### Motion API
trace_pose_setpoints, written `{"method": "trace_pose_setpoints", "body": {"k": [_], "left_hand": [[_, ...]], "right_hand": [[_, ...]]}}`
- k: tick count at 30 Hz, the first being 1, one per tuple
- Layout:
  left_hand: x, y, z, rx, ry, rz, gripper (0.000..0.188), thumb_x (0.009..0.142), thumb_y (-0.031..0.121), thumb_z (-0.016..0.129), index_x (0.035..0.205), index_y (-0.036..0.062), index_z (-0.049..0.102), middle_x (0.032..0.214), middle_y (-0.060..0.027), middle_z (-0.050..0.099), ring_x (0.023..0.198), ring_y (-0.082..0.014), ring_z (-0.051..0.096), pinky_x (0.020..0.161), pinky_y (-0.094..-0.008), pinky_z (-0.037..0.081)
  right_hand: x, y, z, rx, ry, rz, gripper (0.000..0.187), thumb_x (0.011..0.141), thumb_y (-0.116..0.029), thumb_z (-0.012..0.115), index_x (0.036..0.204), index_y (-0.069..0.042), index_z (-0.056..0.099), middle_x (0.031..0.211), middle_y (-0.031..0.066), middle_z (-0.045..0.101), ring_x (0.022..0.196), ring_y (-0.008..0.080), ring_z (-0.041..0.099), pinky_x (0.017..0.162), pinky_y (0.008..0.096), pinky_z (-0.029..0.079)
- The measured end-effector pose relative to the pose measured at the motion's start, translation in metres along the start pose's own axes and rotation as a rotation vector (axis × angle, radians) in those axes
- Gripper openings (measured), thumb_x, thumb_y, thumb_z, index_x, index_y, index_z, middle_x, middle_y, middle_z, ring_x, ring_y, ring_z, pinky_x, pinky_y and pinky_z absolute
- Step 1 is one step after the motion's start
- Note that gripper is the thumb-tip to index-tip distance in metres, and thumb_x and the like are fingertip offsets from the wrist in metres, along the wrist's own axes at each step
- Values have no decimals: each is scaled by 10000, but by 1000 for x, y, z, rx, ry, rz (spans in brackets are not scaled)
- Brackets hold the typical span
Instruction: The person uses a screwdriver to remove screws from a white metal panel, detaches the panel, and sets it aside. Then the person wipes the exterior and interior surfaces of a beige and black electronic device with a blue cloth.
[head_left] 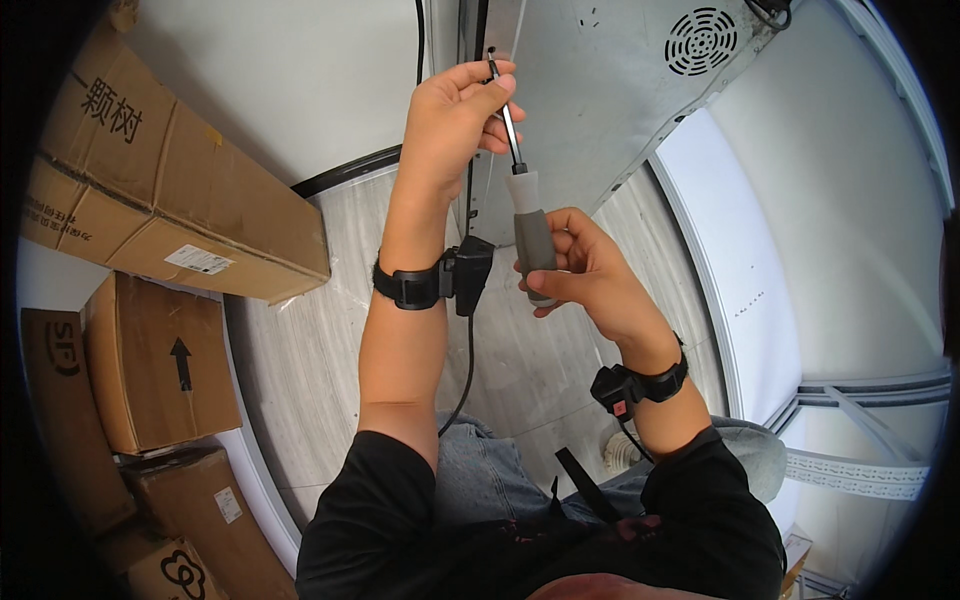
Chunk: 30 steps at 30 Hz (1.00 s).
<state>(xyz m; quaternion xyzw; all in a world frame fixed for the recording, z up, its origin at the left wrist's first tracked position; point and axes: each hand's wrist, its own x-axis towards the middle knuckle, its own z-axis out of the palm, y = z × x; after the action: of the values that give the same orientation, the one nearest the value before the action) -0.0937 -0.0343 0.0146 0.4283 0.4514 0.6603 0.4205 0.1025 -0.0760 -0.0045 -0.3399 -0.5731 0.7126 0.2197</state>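
A screwdriver (533,225) is slanting through the upper middle of the frame, its gray handle lower and its metal shaft (509,128) reaching upward and slightly left. The left hand (462,110), in the upper middle, is pinching that shaft near its upper end between thumb and fingers. The right hand (582,262), just right of the frame's center, is gripping the lower part of the handle, with the thumb lying across it. The shaft's tip is pointing at the left part of a gray metal panel (600,110) (whether it is touching anything there, I cannot tell). A round slotted vent (701,42) is showing in the panel toward the upper right of the frame. Both wrists are wearing black straps: a black device (473,275) is sitting on the left one, and a smaller device (618,388) with a red patch on the right one. A long cardboard carton (190,190) is standing at the upper left, and more brown boxes (165,360) are filling the lower left.
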Motion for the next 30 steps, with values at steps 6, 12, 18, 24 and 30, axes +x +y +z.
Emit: {"method": "trace_pose_setpoints", "body": {"k": [6, 12, 18, 24, 30], "left_hand": [[-1, -7, 14, -6, -20, 8, 323, 971, 275, 471, 1042, -3, 618, 735, -116, 670, 553, -137, 640, 497, -208, 495], [-13, -14, 69, -172, -167, 43, 297, 984, 253, 429, 1057, -9, 548, 877, -226, 679, 597, -188, 663, 512, -234, 513], [-16, -51, 180, -424, -248, -82, 200, 989, 201, 420, 1032, 24, 505, 935, -224, 669, 629, -223, 675, 526, -265, 541], [4, -123, 310, -373, -443, -300, 176, 972, 186, 492, 1014, 31, 564, 1021, -159, 657, 740, -195, 666, 628, -275, 540], [-5, -246, 433, -8, -527, -564, 167, 944, 195, 561, 980, 44, 622, 932, -83, 671, 785, -136, 621, 697, -261, 494]], "right_hand": [[-26, -7, -33, -19, 0, 69, 426, 792, -8, 616, 1191, -38, 468, 963, 66, 633, 816, 134, 621, 616, 280, 544], [-70, -61, -115, -401, 63, 135, 387, 747, -92, 549, 1126, -21, 510, 907, 62, 602, 775, 125, 581, 587, 268, 522], [-135, -114, -210, -663, 252, 135, 288, 717, -190, 511, 939, -26, 591, 657, 14, 566, 525, 77, 499, 431, 215, 415], [-207, -56, -338, -687, 454, 157, 348, 828, -420, 613, 744, -84, 585, 542, -14, 510, 416, 51, 458, 350, 185, 320], [-254, 103, -449, -244, 618, 179, 296, 871, -376, 625, 783, -97, 587, 523, -25, 506, 386, 46, 418, 341, 167, 291]]}}
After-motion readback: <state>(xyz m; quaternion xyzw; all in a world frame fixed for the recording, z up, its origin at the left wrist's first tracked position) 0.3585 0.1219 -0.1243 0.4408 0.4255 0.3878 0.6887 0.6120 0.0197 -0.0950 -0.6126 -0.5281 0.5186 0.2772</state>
